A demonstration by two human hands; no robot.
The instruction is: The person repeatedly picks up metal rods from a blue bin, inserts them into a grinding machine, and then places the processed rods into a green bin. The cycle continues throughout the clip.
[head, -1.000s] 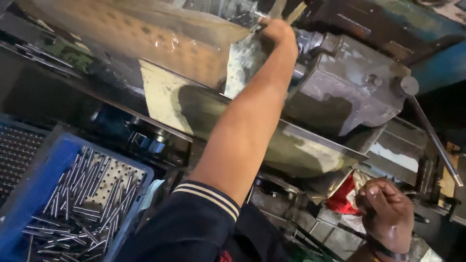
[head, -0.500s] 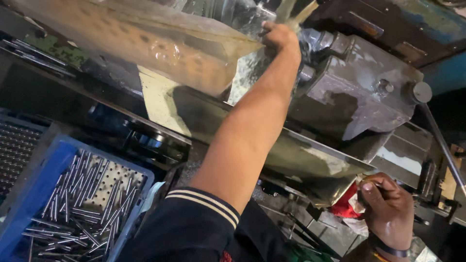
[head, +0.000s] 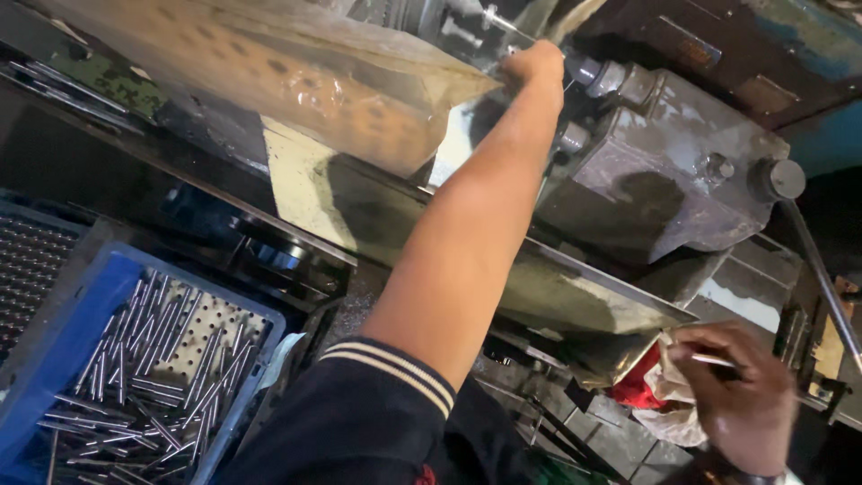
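My right hand [head: 745, 395] pinches a thin metal pin [head: 714, 360] between closed fingertips; its long axis lies nearly level, pointing left, just above the red and white rag [head: 651, 395]. My left hand [head: 536, 65] reaches up against the grey machine head [head: 664, 171], its grip hidden. A blue tray [head: 54, 350] of pins [head: 153, 377] sits lower left, below the machine's oily sheet-metal guard [head: 575, 296].

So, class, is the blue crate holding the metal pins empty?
No, the blue crate holds many loose metal pins scattered over its perforated floor.
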